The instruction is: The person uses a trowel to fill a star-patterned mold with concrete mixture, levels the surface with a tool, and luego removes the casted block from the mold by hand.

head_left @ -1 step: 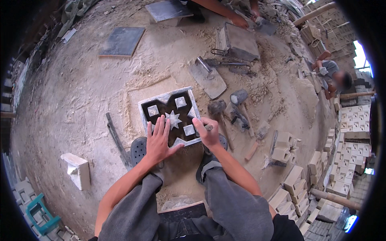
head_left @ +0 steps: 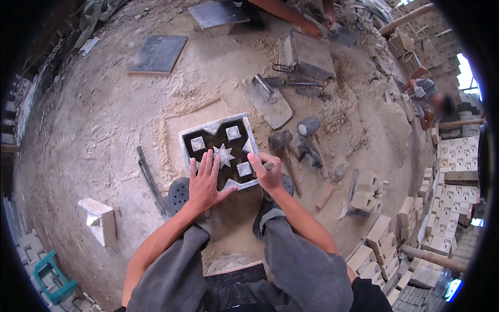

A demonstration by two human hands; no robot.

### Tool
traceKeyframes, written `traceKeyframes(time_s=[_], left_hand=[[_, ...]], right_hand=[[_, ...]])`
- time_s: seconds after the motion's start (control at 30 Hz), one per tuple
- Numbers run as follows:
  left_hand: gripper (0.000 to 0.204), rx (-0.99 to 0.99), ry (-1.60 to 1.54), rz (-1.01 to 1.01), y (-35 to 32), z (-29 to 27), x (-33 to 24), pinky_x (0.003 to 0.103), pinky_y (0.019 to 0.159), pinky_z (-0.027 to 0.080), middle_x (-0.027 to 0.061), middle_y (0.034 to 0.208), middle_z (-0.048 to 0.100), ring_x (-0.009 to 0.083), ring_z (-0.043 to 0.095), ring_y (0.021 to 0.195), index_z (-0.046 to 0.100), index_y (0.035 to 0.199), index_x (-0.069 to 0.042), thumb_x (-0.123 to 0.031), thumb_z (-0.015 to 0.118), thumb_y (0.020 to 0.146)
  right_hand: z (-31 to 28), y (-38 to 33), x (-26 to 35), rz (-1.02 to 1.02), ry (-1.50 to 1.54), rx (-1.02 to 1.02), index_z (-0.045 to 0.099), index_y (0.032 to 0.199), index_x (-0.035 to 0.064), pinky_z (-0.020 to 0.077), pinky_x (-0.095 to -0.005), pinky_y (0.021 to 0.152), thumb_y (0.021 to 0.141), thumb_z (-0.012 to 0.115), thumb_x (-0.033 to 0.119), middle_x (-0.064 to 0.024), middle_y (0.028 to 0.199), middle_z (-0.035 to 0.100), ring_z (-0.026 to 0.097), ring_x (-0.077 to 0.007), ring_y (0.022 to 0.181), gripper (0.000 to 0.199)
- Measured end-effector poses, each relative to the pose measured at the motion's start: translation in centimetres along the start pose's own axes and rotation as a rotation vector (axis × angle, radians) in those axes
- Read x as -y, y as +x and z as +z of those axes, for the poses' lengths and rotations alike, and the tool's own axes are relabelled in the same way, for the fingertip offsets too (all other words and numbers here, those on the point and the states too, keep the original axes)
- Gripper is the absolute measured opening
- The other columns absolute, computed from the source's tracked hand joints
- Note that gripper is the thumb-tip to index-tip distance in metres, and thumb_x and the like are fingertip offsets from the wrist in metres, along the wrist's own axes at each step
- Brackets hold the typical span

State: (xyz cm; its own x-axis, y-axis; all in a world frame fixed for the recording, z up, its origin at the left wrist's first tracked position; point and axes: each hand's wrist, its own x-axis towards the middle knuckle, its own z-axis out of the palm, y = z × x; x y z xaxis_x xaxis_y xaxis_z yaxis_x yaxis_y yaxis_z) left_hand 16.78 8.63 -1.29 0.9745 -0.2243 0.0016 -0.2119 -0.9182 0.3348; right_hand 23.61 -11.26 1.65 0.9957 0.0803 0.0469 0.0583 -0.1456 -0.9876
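On the ground between my feet sits a square mould (head_left: pixel 194 130) with a pale rim. Inside its dark hollow are an eight-pointed star block (head_left: pixel 223 156) in the middle and several small square blocks (head_left: pixel 233 132) near the corners. My left hand (head_left: pixel 204 182) lies over the mould's near left part, its fingers stretched out and holding nothing. At the mould's right edge my right hand (head_left: pixel 270 176) is closed round a short rod-like handle (head_left: pixel 268 166). Only the handle's round end shows; the rest is hidden by the fist.
Right of the mould lie a trowel (head_left: pixel 270 104), mallets (head_left: pixel 280 138) and a brush (head_left: pixel 332 183). A dark bar (head_left: pixel 150 179) and pale block (head_left: pixel 101 221) are at left. Cast blocks (head_left: pixel 382 239) are stacked right. A co-worker's hand (head_left: pixel 311 29) is beyond a box (head_left: pixel 311 53).
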Motion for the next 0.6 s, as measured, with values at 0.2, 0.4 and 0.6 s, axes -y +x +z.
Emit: traceKeyframes(time_s=[0.2, 0.4, 0.6], left_hand=[[0.106, -0.010, 0.000, -0.013, -0.2, 0.1, 0.4, 0.054, 0.120, 0.008, 0.0220, 0.157, 0.028, 0.0321, 0.023, 0.148, 0.036, 0.147, 0.003, -0.072, 0.061, 0.077], [0.106, -0.012, -0.021, -0.009, 0.2, 0.2, -0.2, 0.054, 0.120, 0.008, 0.0222, 0.158, 0.026, 0.0327, 0.023, 0.148, 0.035, 0.148, 0.003, -0.072, 0.061, 0.078], [0.106, -0.002, -0.014, 0.002, -0.3, 0.3, 0.4, 0.055, 0.120, 0.007, 0.0225, 0.158, 0.026, 0.0336, 0.023, 0.148, 0.034, 0.148, 0.003, -0.072, 0.060, 0.078]], right_hand=[[-0.4, -0.4, 2.8, 0.015, -0.007, 0.035, 0.044, 0.056, 0.0011, 0.0268, -0.0314, 0.046, 0.092, 0.067, 0.018, 0.0024, 0.051, 0.036, 0.033, -0.0049, 0.053, 0.046], [0.0, 0.0, -0.3, 0.003, -0.052, 0.015, 0.045, 0.057, -0.0002, 0.0269, -0.0308, 0.045, 0.091, 0.065, 0.014, 0.0009, 0.051, 0.038, 0.035, -0.0042, 0.051, 0.043], [0.1, -0.4, -0.3, 0.041, -0.043, -0.040, 0.047, 0.058, -0.0003, 0.0278, -0.0314, 0.046, 0.092, 0.063, 0.012, 0.0002, 0.052, 0.040, 0.036, -0.0042, 0.053, 0.040]])
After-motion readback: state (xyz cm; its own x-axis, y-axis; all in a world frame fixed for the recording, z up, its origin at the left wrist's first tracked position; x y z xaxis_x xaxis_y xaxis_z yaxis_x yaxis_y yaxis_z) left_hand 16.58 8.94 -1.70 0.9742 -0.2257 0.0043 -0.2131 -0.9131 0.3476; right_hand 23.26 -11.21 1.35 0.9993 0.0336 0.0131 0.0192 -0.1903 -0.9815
